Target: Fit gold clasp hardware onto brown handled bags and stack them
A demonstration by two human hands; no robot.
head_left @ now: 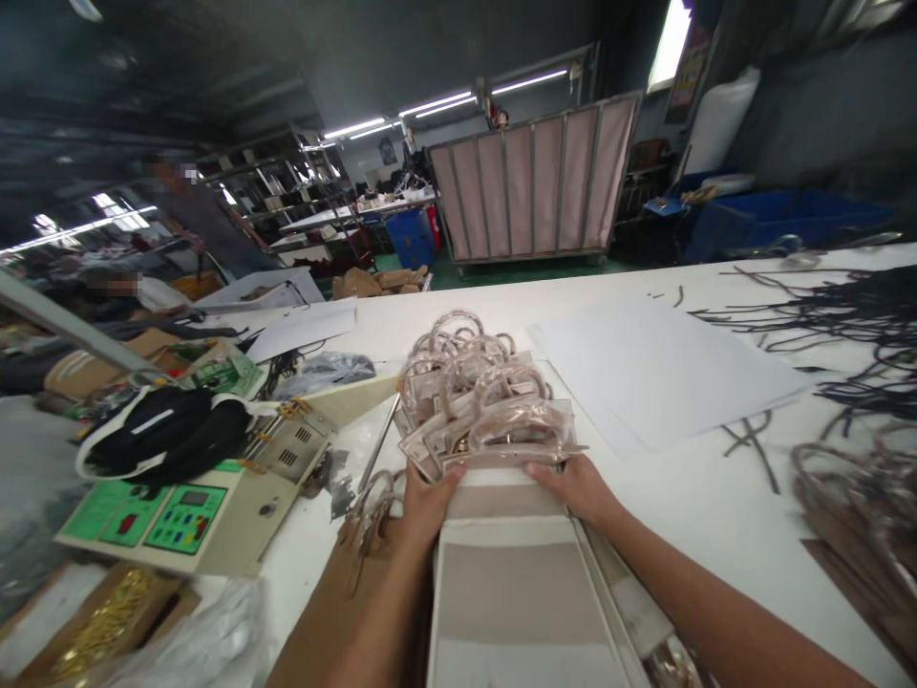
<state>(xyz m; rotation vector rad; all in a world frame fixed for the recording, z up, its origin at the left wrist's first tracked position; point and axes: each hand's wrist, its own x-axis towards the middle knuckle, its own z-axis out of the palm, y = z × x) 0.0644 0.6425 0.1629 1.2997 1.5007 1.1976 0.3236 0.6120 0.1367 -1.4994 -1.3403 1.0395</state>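
A stack of beige and white handbag panels [512, 583] lies in front of me, its long flat parts toward me. At its far end bunch several beige handles [512, 420] wrapped in clear plastic. My left hand [430, 497] grips the stack's left edge, thumb on top and fingers partly hidden at the side. On the opposite edge my right hand [577, 487] is closed in the same way, its thumb pointing inward near the handles. Brown pieces with wrapped handles [376, 497] lie beside my left forearm.
On the left stands a machine with a green control panel [186, 516], near a box of gold-coloured hardware [107, 616]. White sheets [673, 368] and dark cords [860, 334] lie on the table at right. Beyond the table are a pink-sided cart [534, 182] and a person [211, 215].
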